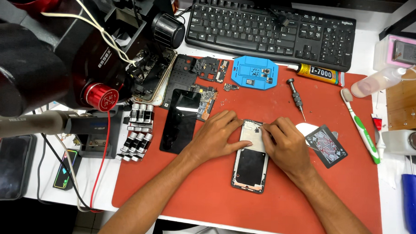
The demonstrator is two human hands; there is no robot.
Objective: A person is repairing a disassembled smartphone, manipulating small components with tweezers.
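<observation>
Your left hand (215, 133) lies flat on the left side of the opened phone frame (251, 165), with the thumb stretched across it. That grip is loose and open, just pressing down. Your right hand (284, 145) sits at the top right of the frame, its fingers pinched close together; you can't tell if something tiny is between them.

The frame lies on the red mat (205, 195), near the middle of the table and closer to its front edge. A black screen panel (180, 120) lies just left of your left hand. A playing card (327, 146) lies just right of your right hand. Farther back are a small screwdriver (296, 96), a blue holder (254, 72) and a tube of glue (318, 73). A black keyboard (271, 28) runs along the back edge.
</observation>
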